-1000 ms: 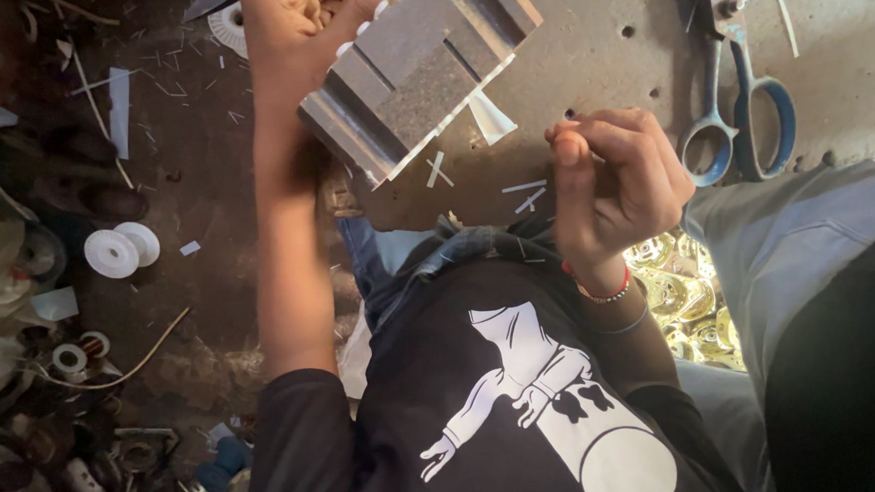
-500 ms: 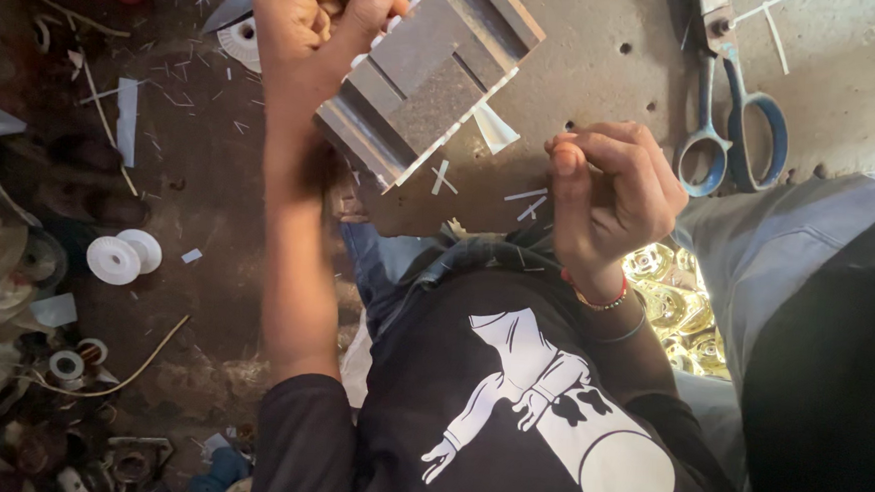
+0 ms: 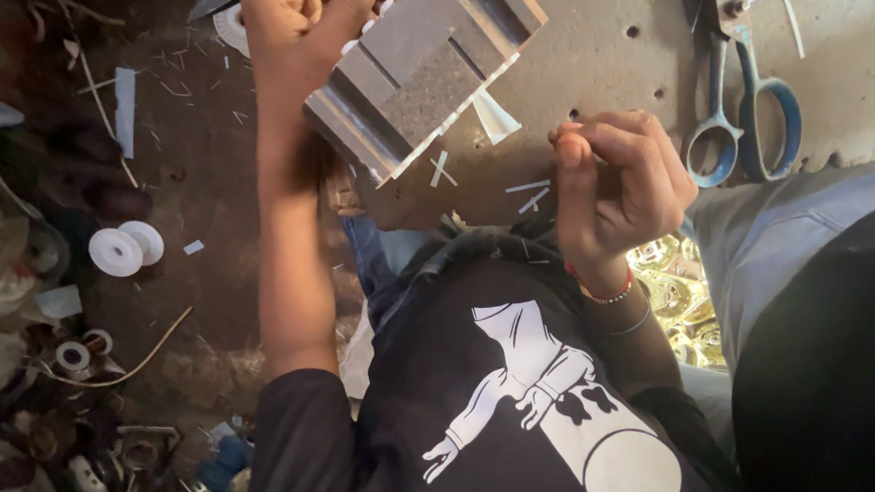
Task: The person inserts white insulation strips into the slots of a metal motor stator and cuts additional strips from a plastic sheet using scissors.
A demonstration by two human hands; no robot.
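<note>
My left hand is clenched in a fist on the upper left edge of a grey stepped metal block, which lies tilted on the worn grey work board. A bit of white shows between its fingers. My right hand hovers to the right of the block with thumb and fingertips pinched together on a thin strip that barely shows. Short white strips lie scattered on the board between the block and my right hand.
Blue-handled scissors lie at the board's top right. White spools and scraps sit on the dirt floor at left, with clutter at the bottom left. A shiny golden thing lies below my right wrist. Someone in grey and black clothing sits at right.
Both hands stay almost where they were. The left fist and the block have shifted very slightly in the view.
</note>
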